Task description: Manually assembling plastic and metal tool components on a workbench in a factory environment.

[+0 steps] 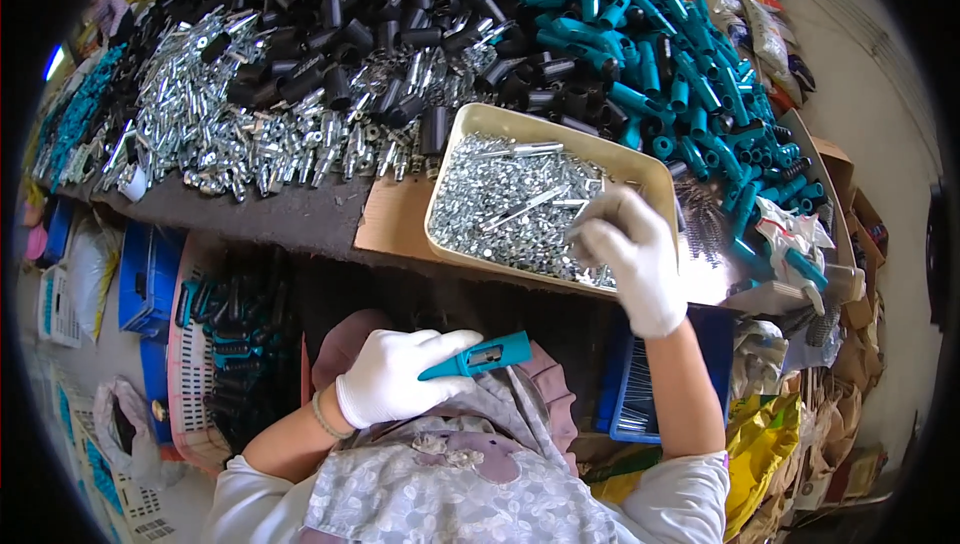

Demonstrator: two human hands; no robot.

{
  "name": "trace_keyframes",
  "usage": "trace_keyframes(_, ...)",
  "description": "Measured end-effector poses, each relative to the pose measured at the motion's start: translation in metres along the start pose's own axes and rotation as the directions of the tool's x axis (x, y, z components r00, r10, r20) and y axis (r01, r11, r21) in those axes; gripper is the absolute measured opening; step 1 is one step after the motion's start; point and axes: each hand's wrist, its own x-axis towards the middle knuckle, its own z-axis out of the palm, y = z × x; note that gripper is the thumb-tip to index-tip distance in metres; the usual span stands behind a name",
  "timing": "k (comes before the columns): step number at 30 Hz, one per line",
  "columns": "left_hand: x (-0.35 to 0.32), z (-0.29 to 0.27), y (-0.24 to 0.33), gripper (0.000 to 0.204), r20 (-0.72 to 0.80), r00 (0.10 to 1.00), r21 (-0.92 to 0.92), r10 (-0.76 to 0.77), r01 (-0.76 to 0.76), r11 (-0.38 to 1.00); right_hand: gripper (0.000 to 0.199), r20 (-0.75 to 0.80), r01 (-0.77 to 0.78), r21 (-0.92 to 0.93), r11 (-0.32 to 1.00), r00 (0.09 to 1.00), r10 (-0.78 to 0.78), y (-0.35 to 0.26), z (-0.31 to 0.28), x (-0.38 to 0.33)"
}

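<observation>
My left hand (403, 376), in a white glove, is closed around a teal plastic tool handle (507, 349) in front of my lap. A slot in the handle's side shows a metal part (486, 355) inside it. My right hand (632, 254), also gloved in white, hovers over the right side of a cream tray (548, 126). Its fingers are curled together, and whatever is between them is hidden. Small shiny metal pieces (490, 189) fill the tray, with a few longer metal rods (525, 208) lying on top.
Heaped on the bench are metal shafts (205, 109), black sleeves (330, 44) and teal handles (640, 39). Springs (700, 209) lie right of the tray. Below stand a pink basket (190, 364) of teal-and-black pieces and a blue bin (637, 434) of thin rods.
</observation>
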Motion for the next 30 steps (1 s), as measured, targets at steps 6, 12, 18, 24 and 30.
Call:
trace_keyframes(6, -0.001, 0.002, -0.003, 0.045, -0.05, 0.999, 0.006, -0.005, 0.005, 1.0, 0.012, 0.429, 0.503, -0.255, 0.826, 0.824, -0.369, 0.022, 0.052, -0.043)
trace_keyframes(12, -0.007, 0.001, -0.008, 0.042, -0.034, 0.999, 0.023, -0.032, 0.033, 0.999, 0.016, 0.474, 0.676, -0.284, 0.68, 0.715, -0.514, 0.031, 0.066, -0.046)
trace_keyframes(18, -0.005, -0.011, -0.004, 0.038, 0.0, 0.999, 0.074, -0.037, 0.037, 0.997, 0.02, 0.425, 0.646, -0.292, 0.706, 0.749, -0.509, 0.028, 0.06, -0.047)
trace_keyframes(24, -0.005, -0.005, -0.007, 0.032, 0.069, 0.998, 0.171, -0.011, -0.001, 0.985, 0.017, 0.369, 0.512, -0.229, 0.828, 0.833, -0.413, 0.041, 0.066, -0.054)
trace_keyframes(30, -0.003, -0.005, -0.005, 0.034, 0.092, 0.993, 0.195, -0.074, 0.055, 0.979, 0.016, 0.339, 0.469, -0.194, 0.862, 0.856, -0.39, 0.063, 0.07, -0.061)
